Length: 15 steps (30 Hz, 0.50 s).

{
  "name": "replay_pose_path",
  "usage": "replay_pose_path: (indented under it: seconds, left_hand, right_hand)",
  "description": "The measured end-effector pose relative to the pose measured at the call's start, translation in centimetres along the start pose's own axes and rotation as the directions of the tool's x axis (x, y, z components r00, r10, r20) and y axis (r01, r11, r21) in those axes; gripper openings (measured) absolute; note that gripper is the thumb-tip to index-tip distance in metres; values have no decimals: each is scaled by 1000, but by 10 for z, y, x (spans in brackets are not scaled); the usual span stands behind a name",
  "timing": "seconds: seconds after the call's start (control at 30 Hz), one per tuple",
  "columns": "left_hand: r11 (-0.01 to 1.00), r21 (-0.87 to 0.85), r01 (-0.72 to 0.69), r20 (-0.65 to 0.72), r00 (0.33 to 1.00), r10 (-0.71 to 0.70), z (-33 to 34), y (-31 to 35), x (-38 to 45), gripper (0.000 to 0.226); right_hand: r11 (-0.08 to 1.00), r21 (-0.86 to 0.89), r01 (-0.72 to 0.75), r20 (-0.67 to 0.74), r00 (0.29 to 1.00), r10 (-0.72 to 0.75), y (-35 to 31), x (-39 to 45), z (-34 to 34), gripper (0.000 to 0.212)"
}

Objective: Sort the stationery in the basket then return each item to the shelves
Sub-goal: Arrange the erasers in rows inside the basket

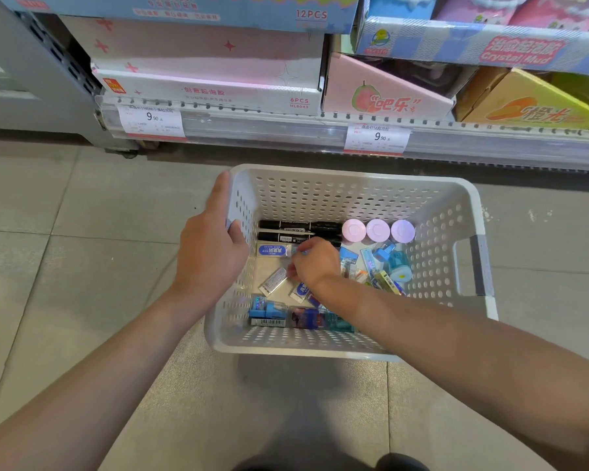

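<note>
1. the basket (473, 212) is white with holes and stands on the tiled floor (65, 266), just in front of the shelf (286, 130).
2. the left hand (211, 256) grips the basket wall at 9 o'clock: the thumb is curled inside over the rim, the fingers are outside.
3. the right hand (315, 263) is down inside the basket, near the middle. its fingers are curled and seem to pinch something small, but this part is blurred, so i cannot tell what it holds.
4. two black markers (296, 231) lie side by side at 12 o'clock of the basket bottom, along the far wall.
5. three round pink lids (377, 230) stand in a row at 1 o'clock, just beside the marker ends.
6. a white and blue eraser (273, 250) lies at 10 o'clock, just under the markers; another eraser (273, 281) lies tilted at 8 o'clock, near the right hand.
7. blue sharpeners (397, 263) lie in a pile at 3 o'clock, touching one another.
8. more small blue packs (269, 311) lie along the near wall at 6 to 7 o'clock.
9. on the shelf there are flat pink boxes (211, 90), and two price tags (152, 120) hang on its front edge.
</note>
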<state>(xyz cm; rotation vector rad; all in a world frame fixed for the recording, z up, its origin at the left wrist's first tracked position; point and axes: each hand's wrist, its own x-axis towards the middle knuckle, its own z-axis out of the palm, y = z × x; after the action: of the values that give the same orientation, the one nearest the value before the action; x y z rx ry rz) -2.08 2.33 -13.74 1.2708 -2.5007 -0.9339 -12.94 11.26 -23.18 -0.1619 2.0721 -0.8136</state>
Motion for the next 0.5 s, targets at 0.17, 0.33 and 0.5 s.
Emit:
replay_pose_path:
  seconds: [0.17,0.33,0.5]
  left_hand:
    - [1000,-9,-2,-4,1000,2,-1,-1,1,68]
    - [1000,-7,1,-4,1000,-1,-1,1,-1,67]
    - [1000,-14,-2,4,1000,2,-1,1,0,67]
  right_hand:
    - [990,107,-92,178,981,72,-6,-8,0,28]
    - [863,403,-304,304,934,187,-14,-6,-8,21]
    - [700,-505,505,370,859,-353,5,-4,-32,9]
